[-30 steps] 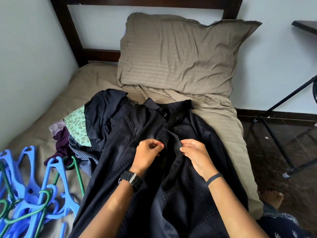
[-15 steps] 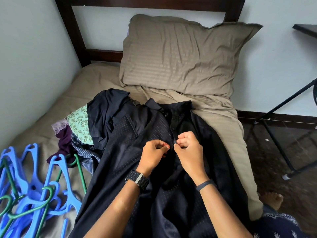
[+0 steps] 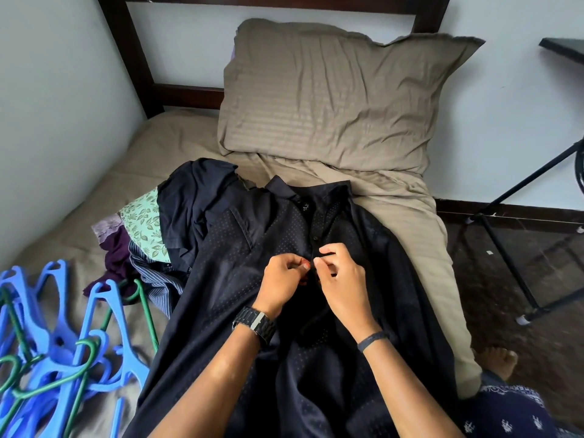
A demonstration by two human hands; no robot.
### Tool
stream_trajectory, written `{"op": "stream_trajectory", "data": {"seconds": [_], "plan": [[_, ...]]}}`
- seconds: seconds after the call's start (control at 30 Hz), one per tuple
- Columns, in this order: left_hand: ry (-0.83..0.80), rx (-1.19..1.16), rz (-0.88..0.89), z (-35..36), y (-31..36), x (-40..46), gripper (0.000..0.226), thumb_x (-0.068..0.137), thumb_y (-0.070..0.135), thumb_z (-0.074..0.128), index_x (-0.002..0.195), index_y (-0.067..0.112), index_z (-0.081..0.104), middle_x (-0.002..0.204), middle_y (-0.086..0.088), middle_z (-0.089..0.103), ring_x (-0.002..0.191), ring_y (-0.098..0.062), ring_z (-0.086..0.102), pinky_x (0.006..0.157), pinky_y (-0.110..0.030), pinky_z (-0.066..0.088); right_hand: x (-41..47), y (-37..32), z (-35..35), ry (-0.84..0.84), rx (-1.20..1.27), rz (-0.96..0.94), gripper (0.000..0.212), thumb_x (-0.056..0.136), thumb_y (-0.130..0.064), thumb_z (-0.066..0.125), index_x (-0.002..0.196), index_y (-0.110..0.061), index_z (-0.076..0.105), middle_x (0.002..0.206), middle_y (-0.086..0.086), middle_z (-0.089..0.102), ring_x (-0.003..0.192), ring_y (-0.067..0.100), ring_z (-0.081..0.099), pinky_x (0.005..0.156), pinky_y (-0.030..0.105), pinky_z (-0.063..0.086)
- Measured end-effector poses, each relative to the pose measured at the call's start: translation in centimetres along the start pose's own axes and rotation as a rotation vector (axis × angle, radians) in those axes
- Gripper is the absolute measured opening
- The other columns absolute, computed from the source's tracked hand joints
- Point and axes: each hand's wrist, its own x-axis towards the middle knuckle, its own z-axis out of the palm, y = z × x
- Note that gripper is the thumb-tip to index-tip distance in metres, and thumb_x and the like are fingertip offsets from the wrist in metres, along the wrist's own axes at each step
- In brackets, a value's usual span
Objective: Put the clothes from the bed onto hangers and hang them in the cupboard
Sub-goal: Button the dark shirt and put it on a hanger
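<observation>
Pinching the placket of the dark shirt (image 3: 240, 279) with left hand (image 3: 284, 276) and right hand (image 3: 343, 279), working a button; shirt lies flat on the bed (image 3: 410, 216) for support, hangers (image 3: 63, 336) near my left.

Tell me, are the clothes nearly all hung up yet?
Not nearly. Nothing looks finished: no garment here is on a hanger, and the cupboard isn't in view. In hand: the left hand and right hand pinch the front placket of the dark dotted shirt, spread on the bed. Left: the pile of clothes beside it and the blue and green hangers, all bare.
</observation>
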Motion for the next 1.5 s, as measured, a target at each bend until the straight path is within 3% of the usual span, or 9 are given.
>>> {"op": "stream_trajectory", "data": {"seconds": [0.1, 0.33, 0.73, 0.87, 1.0, 1.13, 1.33, 1.4, 1.5], "plan": [[-0.002, -0.022, -0.001, 0.0, 0.2, -0.2, 0.012, 0.088, 0.009, 0.063, 0.079, 0.011, 0.069, 0.077, -0.008, 0.071, 0.07, -0.016, 0.064, 0.07, -0.03, 0.055, 0.2, 0.5, -0.3, -0.029, 0.021, 0.053, 0.025, 0.087, -0.007, 0.064, 0.107, -0.019, 0.055, 0.088, -0.002, 0.069, 0.077, 0.009, 0.067, 0.071, 0.033, 0.058], [0.02, -0.138, -0.044, 0.1, 0.7, -0.3, 0.008, 0.081, 0.001, 0.069, 0.079, 0.008, 0.07, 0.076, -0.01, 0.071, 0.068, -0.015, 0.065, 0.066, -0.025, 0.052, -0.1, 0.8, -0.1, -0.007, 0.062, 0.09, 0.03, 0.083, 0.0, 0.067, 0.098, -0.02, 0.052, 0.083, -0.003, 0.065, 0.073, 0.015, 0.067, 0.063, 0.037, 0.058], [-0.029, -0.074, 0.014, 0.3, 0.9, -0.3, 0.008, 0.086, 0.016, 0.069, 0.084, 0.01, 0.072, 0.081, -0.009, 0.073, 0.077, -0.018, 0.069, 0.07, -0.026, 0.055, -0.4, 0.3, 0.3, 0.012, -0.074, -0.021, 0.031, 0.082, 0.004, 0.063, 0.101, -0.016, 0.047, 0.082, -0.008, 0.057, 0.07, 0.007, 0.059, 0.067, 0.026, 0.053], [0.021, -0.171, -0.014, 0.5, 1.0, -0.5, 0.004, 0.083, 0.011, 0.071, 0.081, 0.008, 0.073, 0.081, -0.012, 0.073, 0.078, -0.022, 0.069, 0.073, -0.03, 0.056, -0.3, 0.1, 0.5, 0.059, -0.073, -0.03, 0.03, 0.083, 0.002, 0.063, 0.101, -0.015, 0.047, 0.081, -0.009, 0.057, 0.07, 0.007, 0.059, 0.068, 0.028, 0.052], [0.056, -0.227, -0.048, 0.7, 0.9, -0.5, 0.006, 0.084, 0.008, 0.07, 0.078, 0.008, 0.071, 0.079, -0.012, 0.072, 0.074, -0.019, 0.067, 0.07, -0.028, 0.055, -0.3, 0.2, 0.5, 0.06, -0.025, -0.01, 0.031, 0.083, 0.001, 0.066, 0.101, -0.015, 0.046, 0.081, -0.009, 0.057, 0.073, 0.004, 0.06, 0.065, 0.017, 0.05], [0.062, -0.207, -0.029, 1.0, 0.9, -0.2, 0.008, 0.087, 0.006, 0.066, 0.08, 0.01, 0.067, 0.073, -0.006, 0.07, 0.066, -0.012, 0.064, 0.059, -0.019, 0.05, -0.1, 0.2, 0.1, 0.06, 0.125, 0.109, 0.033, 0.082, -0.004, 0.071, 0.1, -0.016, 0.046, 0.085, -0.007, 0.064, 0.074, 0.01, 0.065, 0.061, 0.024, 0.056], [0.071, -0.014, 0.137, 1.1, 0.3, 0.1, 0.02, 0.087, 0.004, 0.062, 0.084, 0.021, 0.053, 0.069, 0.005, 0.063, 0.065, -0.009, 0.056, 0.068, -0.026, 0.047, 0.6, 0.0, -0.2, 0.082, 0.315, 0.31, 0.028, 0.082, -0.005, 0.069, 0.091, -0.023, 0.048, 0.094, 0.005, 0.069, 0.075, 0.014, 0.067, 0.057, 0.028, 0.057], [0.046, -0.002, 0.189, 1.0, 0.1, 0.1, 0.024, 0.088, 0.0, 0.06, 0.079, 0.021, 0.051, 0.068, 0.006, 0.058, 0.066, -0.01, 0.051, 0.069, -0.029, 0.044, 1.1, -0.1, -0.6, 0.049, 0.487, 0.459, 0.026, 0.083, 0.0, 0.065, 0.091, -0.018, 0.049, 0.094, 0.011, 0.066, 0.075, 0.017, 0.064, 0.059, 0.029, 0.053], [-0.018, -0.194, 0.184, 1.0, -0.1, 0.1, 0.027, 0.088, -0.008, 0.056, 0.074, 0.014, 0.05, 0.067, 0.005, 0.056, 0.065, -0.009, 0.048, 0.067, -0.024, 0.042, 1.7, -0.2, -1.3, -0.029, 0.827, 0.666, 0.021, 0.084, 0.007, 0.06, 0.09, -0.012, 0.051, 0.085, 0.011, 0.061, 0.072, 0.017, 0.059, 0.061, 0.028, 0.048]]}}
